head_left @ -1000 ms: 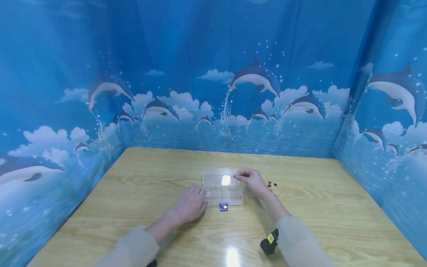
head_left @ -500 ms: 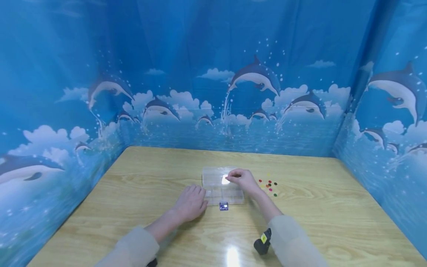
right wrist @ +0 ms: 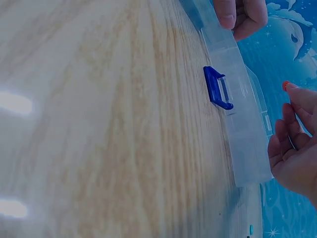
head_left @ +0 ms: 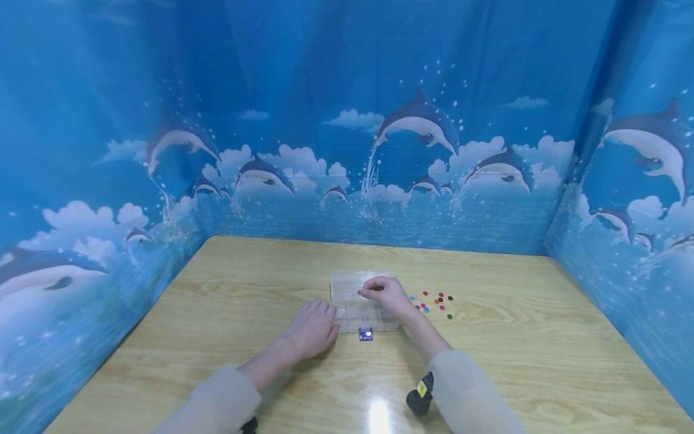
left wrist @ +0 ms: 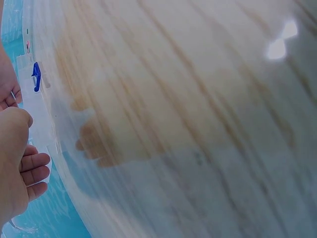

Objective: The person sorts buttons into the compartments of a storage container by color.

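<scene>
A clear plastic compartment box (head_left: 353, 326) sits on the table with its lid (head_left: 341, 282) folded open towards the back and a blue latch (head_left: 365, 334) at its front. My left hand (head_left: 311, 328) holds the box's left end, thumb at the front wall, as the right wrist view also shows. Above the box, my right hand (head_left: 386, 295) pinches a small red-orange disc (right wrist: 286, 86) between thumb and fingertip, its other fingers loosely curled. In the left wrist view the latch (left wrist: 36, 77) and part of the box show beyond my left hand (left wrist: 20, 163).
Several small coloured discs (head_left: 441, 308) lie scattered on the wooden table (head_left: 244, 283) right of the box. A blue dolphin-print curtain (head_left: 303, 217) hangs around the table's back and sides. A black wrist camera (head_left: 420, 395) is strapped below my right sleeve.
My right hand has moved left across the box with the disc, from near the lid's right edge to over its middle. More scattered discs show behind it. My left hand has stayed put.
</scene>
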Tool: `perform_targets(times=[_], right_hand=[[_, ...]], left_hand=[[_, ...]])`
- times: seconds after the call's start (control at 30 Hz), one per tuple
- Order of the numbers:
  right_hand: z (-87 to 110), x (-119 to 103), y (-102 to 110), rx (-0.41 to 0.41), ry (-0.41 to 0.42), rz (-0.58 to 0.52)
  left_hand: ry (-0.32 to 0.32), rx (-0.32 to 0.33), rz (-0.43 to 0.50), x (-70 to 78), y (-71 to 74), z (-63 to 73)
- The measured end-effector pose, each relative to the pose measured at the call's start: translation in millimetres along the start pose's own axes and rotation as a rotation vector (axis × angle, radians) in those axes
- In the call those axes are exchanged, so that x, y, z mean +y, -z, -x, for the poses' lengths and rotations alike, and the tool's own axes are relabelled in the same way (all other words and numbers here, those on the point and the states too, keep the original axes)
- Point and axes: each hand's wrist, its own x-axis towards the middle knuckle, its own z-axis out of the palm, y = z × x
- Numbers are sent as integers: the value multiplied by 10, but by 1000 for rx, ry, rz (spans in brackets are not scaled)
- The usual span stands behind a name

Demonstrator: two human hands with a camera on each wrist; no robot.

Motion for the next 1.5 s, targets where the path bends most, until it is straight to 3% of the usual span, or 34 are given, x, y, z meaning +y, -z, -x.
perform_targets(times=[0.43, 0.7, 0.9, 1.5], right_hand=[[-21, 14, -46, -9, 33, 51], [-35, 11, -52, -25, 7, 77], [-35, 9, -30, 9, -22, 80], [20, 71, 318, 104, -88, 8]], left_hand=[[11, -30, 2, 13, 29, -9], [10, -35, 10, 12, 39, -14], [12, -40, 9, 12, 47, -16], [1, -23, -1, 10, 10, -14]])
